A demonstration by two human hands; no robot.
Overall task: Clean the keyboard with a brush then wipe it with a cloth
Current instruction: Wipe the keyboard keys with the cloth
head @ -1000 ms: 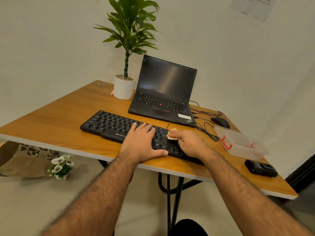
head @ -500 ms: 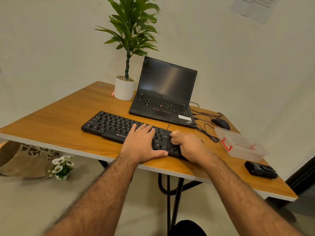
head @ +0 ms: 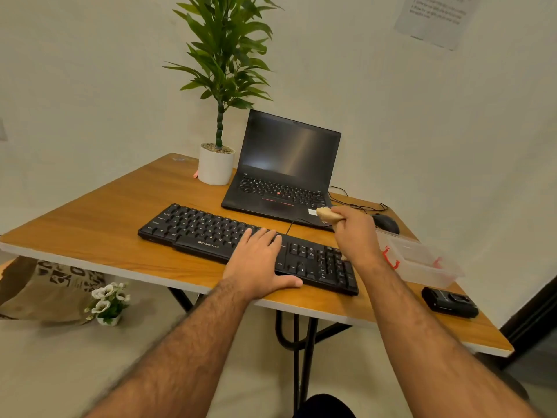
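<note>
Left hand: I rest it flat, fingers spread, on the keyboard.
Right hand: I grip the cloth, raised.
Risk: I judge loose wiping could shift the keyboard.

Wooden table bears keyboard, laptop, pot, mouse.

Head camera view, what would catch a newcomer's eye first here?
The right hand, raised over the black keyboard's right end, grips a tan cloth. The left hand lies flat on the keys. Behind stand an open laptop and a tall potted plant.
</note>
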